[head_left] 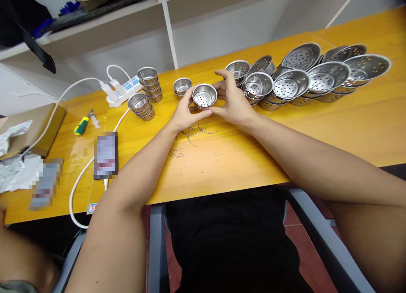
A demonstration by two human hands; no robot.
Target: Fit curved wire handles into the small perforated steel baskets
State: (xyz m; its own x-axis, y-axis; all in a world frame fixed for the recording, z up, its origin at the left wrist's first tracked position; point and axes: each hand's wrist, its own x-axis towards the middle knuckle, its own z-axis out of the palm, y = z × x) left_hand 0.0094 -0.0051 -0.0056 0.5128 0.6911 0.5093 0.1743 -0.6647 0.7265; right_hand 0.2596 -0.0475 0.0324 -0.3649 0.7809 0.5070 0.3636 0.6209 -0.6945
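The left hand (185, 113) pinches a perforated metal cup (204, 96) at 12 o'clock; the right hand (235, 100), half spread, meets the cup's 3 o'clock side, its grip unclear. Curved wires (218, 161) lie at its 6 o'clock, cup stacks (138, 102) at 9.

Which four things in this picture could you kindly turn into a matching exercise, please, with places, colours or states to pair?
1. held cup
2. screwdriver
3. curved wires
4. power strip

A. has plugs in it
B. yellow and green handle
C. between left hand and right hand
D. lying before the held cup

Pairs: 1-C, 2-B, 3-D, 4-A
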